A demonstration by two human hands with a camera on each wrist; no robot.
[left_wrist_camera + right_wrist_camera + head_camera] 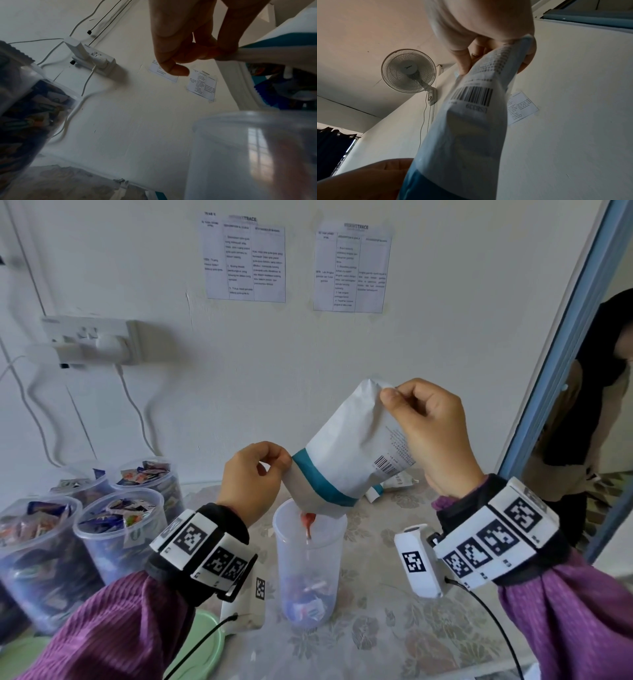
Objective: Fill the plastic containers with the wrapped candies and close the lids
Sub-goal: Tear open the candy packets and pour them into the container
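Pinching the bottom corner of one white bag (346, 446) between thumb and curled fingers, the right hand (431, 433) holds it upside down and tilted. The left hand (251, 479) pinches the bag's edge near its teal band, fingers curled, just above the open mouth. That mouth hangs inside the rim of one clear plastic container (308, 570), a tall round tub standing upright on the floral tablecloth (394, 635). One red wrapped candy (307, 522) shows at the mouth, and a few more wrapped candies (308, 601) lie at the tub's bottom. The bag is smooth and crinkled, with a printed barcode on its side.

To the left, four more clear round containers (116, 539) stand grouped together, lidless and filled with candies. A pale green lid (202, 645) lies flat at the near edge. Two printed sheets (245, 261) are taped to the white wall.
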